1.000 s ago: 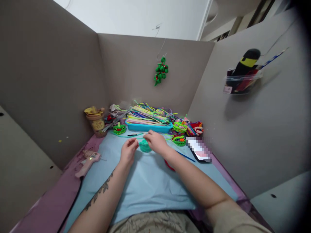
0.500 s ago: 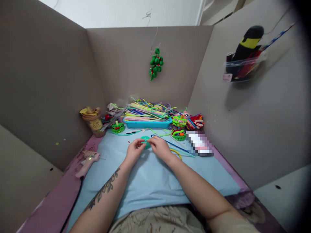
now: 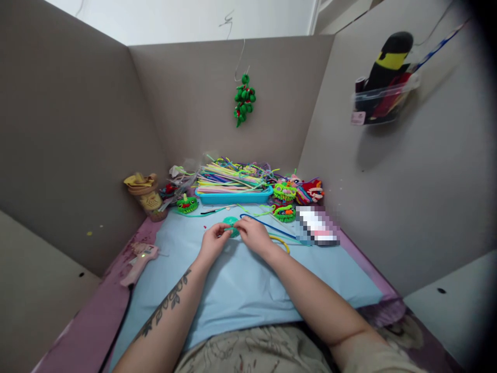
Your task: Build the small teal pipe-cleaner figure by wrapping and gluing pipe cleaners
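A small round teal piece (image 3: 230, 221), apparently coiled from pipe cleaner, sits between my two hands over the blue sheet. My left hand (image 3: 214, 240) pinches its left side with thumb and fingertips. From the other side my right hand (image 3: 254, 237) pinches it too, the fingertips close to those of the left. Fingers cover part of the piece, so its lower edge is hard to make out. Just right of my right hand lie a dark blue pipe cleaner (image 3: 272, 228) and a curved yellow pipe cleaner (image 3: 286, 243).
Behind my hands stands a blue tray (image 3: 235, 198) full of pipe cleaners. Finished green figures (image 3: 187, 204) sit beside it. A pink glue gun (image 3: 140, 263) lies left, a pixelated phone (image 3: 317, 226) right. Grey panels enclose the table; a clear bin (image 3: 382, 106) hangs on the right one.
The whole view has shifted slightly, with the background moving a little left and up. Both hands keep their pinch on the teal piece, with hardly any movement.
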Demonstrator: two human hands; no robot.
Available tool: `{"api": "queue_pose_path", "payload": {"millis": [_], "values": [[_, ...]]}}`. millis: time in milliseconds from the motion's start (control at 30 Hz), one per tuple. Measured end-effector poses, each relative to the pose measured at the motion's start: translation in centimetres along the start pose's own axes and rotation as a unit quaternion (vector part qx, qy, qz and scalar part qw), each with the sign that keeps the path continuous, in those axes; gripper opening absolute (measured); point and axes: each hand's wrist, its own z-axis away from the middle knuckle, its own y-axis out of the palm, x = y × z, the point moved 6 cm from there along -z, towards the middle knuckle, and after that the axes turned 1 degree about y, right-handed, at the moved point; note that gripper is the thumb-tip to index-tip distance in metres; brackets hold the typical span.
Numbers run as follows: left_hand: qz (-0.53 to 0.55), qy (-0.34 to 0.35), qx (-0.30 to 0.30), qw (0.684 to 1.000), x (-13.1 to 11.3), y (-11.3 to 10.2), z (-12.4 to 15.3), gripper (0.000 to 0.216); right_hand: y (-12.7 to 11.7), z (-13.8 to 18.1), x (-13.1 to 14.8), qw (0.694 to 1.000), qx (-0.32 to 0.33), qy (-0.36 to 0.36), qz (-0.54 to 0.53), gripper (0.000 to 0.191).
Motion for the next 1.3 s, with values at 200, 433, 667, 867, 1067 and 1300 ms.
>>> {"api": "queue_pose_path", "payload": {"millis": [200,433,667,867,1067,1300], "values": [[-0.002,0.001,-0.007,1.0,-0.6,0.0,0.1,0.019,0.2,0.0,0.5,0.999,-0.016,-0.007,-0.04,0.017],[0.046,-0.002,-0.012,0.999,-0.7,0.2,0.3,0.027,0.1,-0.2,0.0,0.995,-0.027,-0.003,-0.094,0.017],[0.05,0.01,-0.001,0.999,-0.9,0.4,0.4,0.028,0.4,-0.3,0.0,0.992,-0.028,-0.013,-0.121,0.011],[0.072,-0.008,-0.005,0.997,-1.0,0.4,0.5,0.03,0.8,-0.3,-0.4,0.994,-0.021,-0.003,-0.106,0.012],[0.061,-0.005,-0.068,0.996,-0.3,-1.2,0.0,0.027,1.4,-0.9,-2.0,0.996,0.028,0.033,-0.072,0.015],[0.012,0.025,-0.107,0.994,0.2,-2.2,-0.2,0.018,1.7,-2.1,-3.1,0.999,0.04,0.024,-0.006,0.017]]}}
